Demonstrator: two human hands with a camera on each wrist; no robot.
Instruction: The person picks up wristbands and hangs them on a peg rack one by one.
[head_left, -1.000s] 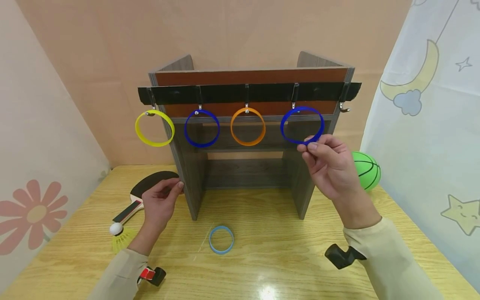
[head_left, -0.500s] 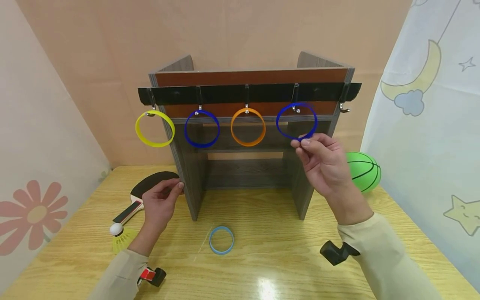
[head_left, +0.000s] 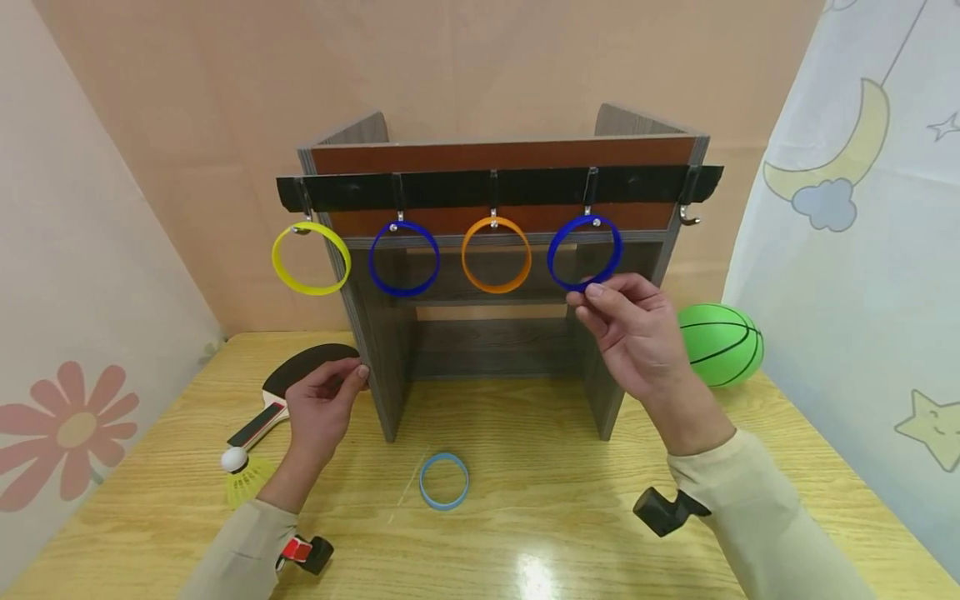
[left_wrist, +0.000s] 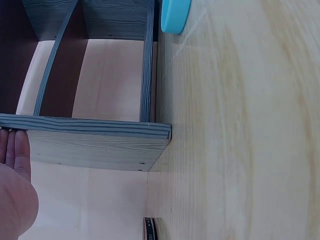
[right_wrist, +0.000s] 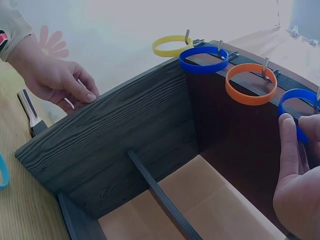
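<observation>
My right hand (head_left: 637,333) pinches the lower rim of a blue silicone wristband (head_left: 552,260) between thumb and fingers. The top of that band overlaps the fourth hook (head_left: 596,222) of a black strip (head_left: 540,188). To its left hang an orange wristband (head_left: 468,271), another blue wristband (head_left: 405,292) and a yellow wristband (head_left: 311,290), each at its own hook. My left hand (head_left: 322,408) touches the front edge of the grey wooden shelf unit's (head_left: 367,333) left panel, fingertips against its outer side (left_wrist: 100,150). A light blue wristband (head_left: 423,487) lies on the table in front.
A bare hook (head_left: 690,218) is at the strip's right end. Left of the shelf lie a table tennis bat (head_left: 258,423) and a yellow shuttlecock (head_left: 251,482) on the wooden table (head_left: 525,500). A green ball (head_left: 723,346) sits behind my right forearm.
My right hand has moved left with the blue wristband, whose top rose over the fourth hook and then came down at it. My left hand has stayed in place.
</observation>
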